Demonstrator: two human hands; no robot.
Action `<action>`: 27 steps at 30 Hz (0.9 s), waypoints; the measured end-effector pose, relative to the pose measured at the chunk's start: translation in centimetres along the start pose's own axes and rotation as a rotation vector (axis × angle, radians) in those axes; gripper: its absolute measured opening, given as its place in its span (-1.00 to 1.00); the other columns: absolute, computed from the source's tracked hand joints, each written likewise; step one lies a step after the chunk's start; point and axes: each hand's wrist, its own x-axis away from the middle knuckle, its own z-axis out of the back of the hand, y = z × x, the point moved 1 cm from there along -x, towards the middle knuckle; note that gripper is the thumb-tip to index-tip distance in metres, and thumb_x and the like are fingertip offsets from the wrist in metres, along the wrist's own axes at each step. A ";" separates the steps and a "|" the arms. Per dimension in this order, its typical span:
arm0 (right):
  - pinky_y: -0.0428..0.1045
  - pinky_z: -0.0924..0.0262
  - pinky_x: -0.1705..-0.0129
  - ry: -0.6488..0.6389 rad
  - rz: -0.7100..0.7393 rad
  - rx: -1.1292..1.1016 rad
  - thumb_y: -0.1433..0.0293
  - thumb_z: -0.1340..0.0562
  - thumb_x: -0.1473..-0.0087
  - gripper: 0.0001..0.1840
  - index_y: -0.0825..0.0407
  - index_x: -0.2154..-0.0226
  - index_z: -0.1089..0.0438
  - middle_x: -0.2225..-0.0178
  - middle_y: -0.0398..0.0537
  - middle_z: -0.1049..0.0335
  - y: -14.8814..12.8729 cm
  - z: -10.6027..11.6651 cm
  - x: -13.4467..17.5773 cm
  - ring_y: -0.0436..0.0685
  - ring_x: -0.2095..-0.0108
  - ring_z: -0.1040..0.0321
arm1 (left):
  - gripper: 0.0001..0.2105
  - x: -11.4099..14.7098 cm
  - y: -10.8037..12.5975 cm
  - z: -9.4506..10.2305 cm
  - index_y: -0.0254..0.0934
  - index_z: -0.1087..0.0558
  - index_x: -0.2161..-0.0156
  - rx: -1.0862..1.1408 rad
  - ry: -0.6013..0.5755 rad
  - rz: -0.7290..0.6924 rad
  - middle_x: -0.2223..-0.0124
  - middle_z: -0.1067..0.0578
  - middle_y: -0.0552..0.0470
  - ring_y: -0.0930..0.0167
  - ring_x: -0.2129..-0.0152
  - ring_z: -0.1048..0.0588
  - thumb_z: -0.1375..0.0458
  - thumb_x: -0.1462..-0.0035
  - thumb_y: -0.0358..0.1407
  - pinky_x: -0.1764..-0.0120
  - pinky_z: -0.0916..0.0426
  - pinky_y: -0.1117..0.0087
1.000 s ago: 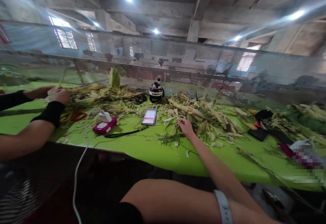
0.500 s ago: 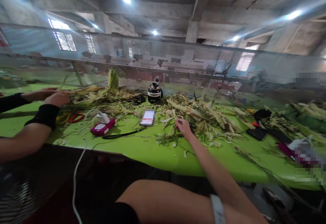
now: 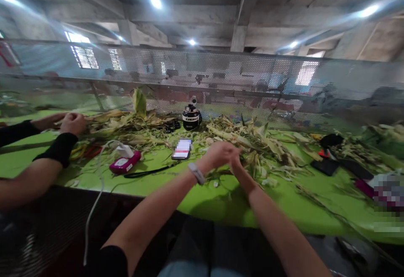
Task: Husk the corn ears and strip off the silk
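My left hand [image 3: 219, 154], with a pale band on its wrist, is raised over the near side of a heap of corn husks [image 3: 249, 136]. Its fingers are curled in and meet my right hand [image 3: 235, 160], which is seen from its narrow side. Both hands are closed, and whatever lies between the fingers is too small and blurred to name. Loose husk strips and scraps lie under and around them on the green table cover [image 3: 170, 186]. A phone [image 3: 182, 149] with a lit screen lies left of my hands.
A black jug [image 3: 191, 118] stands behind the phone. A magenta power block [image 3: 125, 162] with a white plug and cable sits to the left. Farther left, another person's hands [image 3: 73, 122] work at a second husk heap [image 3: 142, 121]. A mesh screen [image 3: 214, 75] borders the back.
My left hand has come up from low at the front right to meet my right hand over the husks. My right hand has shifted slightly right and down.
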 end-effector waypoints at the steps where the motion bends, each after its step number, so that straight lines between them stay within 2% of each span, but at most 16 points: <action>1: -0.12 -0.15 0.63 0.021 0.009 -0.020 0.19 -0.07 -0.08 -0.65 0.02 0.60 -0.33 0.72 -0.24 -0.23 -0.2 0.1 -0.1 -0.01 0.65 -0.21 | -0.71 -1.3 -0.5 1.9 -0.27 -0.41 0.71 -0.117 0.027 -0.029 0.68 -0.39 0.07 0.40 0.58 -0.37 -0.27 0.09 -0.20 0.37 -0.23 0.42; 3: -0.11 -0.15 0.61 0.056 0.024 -0.061 0.14 -0.11 -0.04 -0.67 0.01 0.57 -0.29 0.70 -0.23 -0.24 -0.6 0.2 0.0 -0.02 0.66 -0.19 | -0.61 -3.2 -2.3 4.2 -0.28 -0.40 0.71 -0.221 0.097 0.054 0.67 -0.39 0.04 0.40 0.60 -0.36 -0.14 -0.04 -0.14 0.41 -0.21 0.42; 5: -0.09 -0.12 0.62 0.058 0.038 -0.089 0.06 -0.13 0.01 -0.63 -0.01 0.58 -0.24 0.71 -0.22 -0.22 -0.8 0.1 0.1 -0.01 0.67 -0.17 | -0.56 -4.2 -4.5 4.5 -0.28 -0.41 0.71 -0.177 -0.014 0.224 0.66 -0.41 0.01 0.40 0.62 -0.37 -0.07 -0.09 -0.08 0.45 -0.22 0.41; 6: -0.08 -0.11 0.62 0.046 0.043 -0.093 0.02 -0.13 0.03 -0.61 -0.02 0.59 -0.21 0.72 -0.21 -0.20 -0.9 -0.1 0.2 0.00 0.68 -0.16 | -0.58 -4.4 -5.5 4.1 -0.27 -0.42 0.69 -0.104 -0.049 0.259 0.64 -0.43 0.01 0.40 0.61 -0.38 -0.10 -0.06 -0.06 0.45 -0.22 0.42; 8: -0.06 -0.09 0.63 -0.007 0.045 -0.099 -0.02 -0.13 0.06 -0.59 -0.04 0.60 -0.18 0.73 -0.20 -0.17 -0.9 -0.5 0.4 0.01 0.69 -0.13 | -0.65 -4.4 -6.8 2.9 -0.27 -0.42 0.65 0.067 -0.059 0.217 0.62 -0.43 0.06 0.44 0.60 -0.36 -0.20 0.04 -0.06 0.47 -0.22 0.45; 11: -0.06 -0.06 0.64 -0.102 0.022 -0.118 -0.03 -0.14 0.08 -0.60 -0.05 0.56 -0.17 0.74 -0.24 -0.14 -0.6 -1.2 0.6 0.00 0.72 -0.08 | -0.74 -3.9 -7.5 1.6 -0.30 -0.45 0.51 0.393 0.050 0.145 0.56 -0.44 0.13 0.51 0.60 -0.35 -0.34 0.23 -0.15 0.45 -0.23 0.50; 14: -0.08 -0.01 0.66 -0.155 0.001 -0.098 -0.07 -0.12 0.09 -0.56 -0.04 0.55 -0.17 0.76 -0.27 -0.12 -0.4 -1.6 0.8 -0.02 0.74 -0.05 | -0.60 -3.5 -7.4 1.4 -0.30 -0.47 0.29 0.517 0.127 0.151 0.47 -0.51 0.10 0.51 0.54 -0.42 -0.39 0.32 -0.21 0.38 -0.29 0.48; 16: -0.09 0.00 0.65 -0.157 0.029 -0.045 -0.08 -0.09 0.07 -0.54 -0.03 0.57 -0.18 0.75 -0.27 -0.13 -0.4 -1.6 1.0 -0.03 0.74 -0.05 | -0.58 -3.3 -7.5 1.7 -0.31 -0.47 0.29 0.555 0.150 0.178 0.45 -0.53 0.07 0.48 0.52 -0.45 -0.41 0.34 -0.22 0.34 -0.32 0.45; 19: -0.09 -0.03 0.58 -0.118 0.129 0.100 -0.01 -0.08 0.02 -0.57 -0.01 0.58 -0.22 0.73 -0.24 -0.16 -0.7 -1.0 1.3 -0.02 0.69 -0.10 | -0.65 -3.3 -8.0 2.6 -0.32 -0.49 0.35 0.593 0.211 0.190 0.44 -0.53 0.07 0.48 0.47 -0.47 -0.40 0.31 -0.21 0.30 -0.34 0.45; 22: -0.08 -0.05 0.51 -0.068 0.210 0.241 0.06 -0.08 -0.02 -0.61 0.00 0.60 -0.25 0.71 -0.21 -0.20 -1.2 -0.1 1.8 0.00 0.63 -0.15 | -0.72 -3.4 -8.6 3.6 -0.31 -0.51 0.37 0.562 0.309 0.152 0.49 -0.49 0.13 0.54 0.51 -0.42 -0.37 0.25 -0.22 0.33 -0.31 0.51; 24: -0.08 -0.06 0.48 -0.007 0.251 0.279 0.08 -0.08 -0.04 -0.61 0.00 0.61 -0.26 0.69 -0.19 -0.22 -1.5 0.4 1.9 0.02 0.60 -0.16 | -0.75 -3.5 -9.0 3.9 -0.31 -0.52 0.38 0.514 0.294 0.127 0.48 -0.48 0.14 0.55 0.51 -0.41 -0.36 0.23 -0.24 0.32 -0.30 0.53; 27: -0.07 -0.10 0.43 0.145 0.336 0.280 0.06 -0.09 -0.04 -0.60 0.01 0.57 -0.29 0.60 -0.13 -0.30 -1.6 0.9 1.8 0.05 0.52 -0.22 | -0.78 -3.5 -9.3 3.9 -0.30 -0.53 0.42 0.468 0.199 0.166 0.43 -0.51 0.10 0.51 0.43 -0.44 -0.37 0.23 -0.26 0.27 -0.31 0.51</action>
